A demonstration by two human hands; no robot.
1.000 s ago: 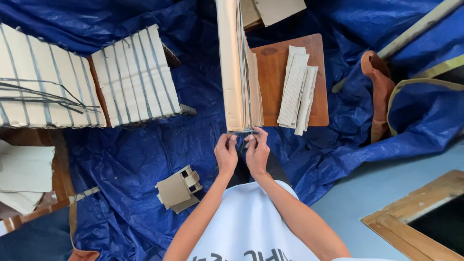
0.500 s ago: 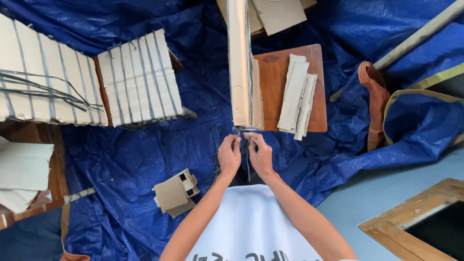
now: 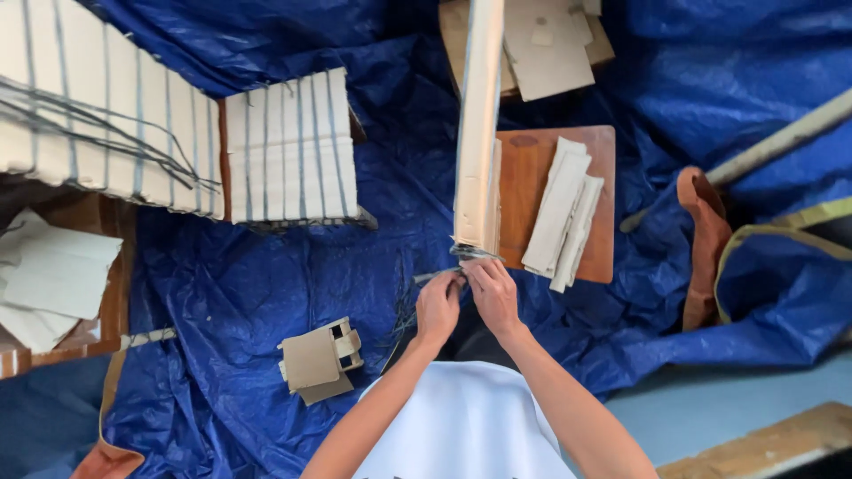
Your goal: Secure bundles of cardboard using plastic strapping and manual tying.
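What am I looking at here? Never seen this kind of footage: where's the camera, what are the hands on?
There is no machine here: a person works with two bare hands, and one camera on their head looks straight down. The left hand and right hand meet at the near end of a long pale bundle of flat strips, pinching a dark thin cord at its tip; how tight the grip is cannot be seen. Everything lies on a crumpled blue tarpaulin. Around them: a brown wooden board carrying loose pale strips, two tied stacks of pale slats, and a small cardboard piece.
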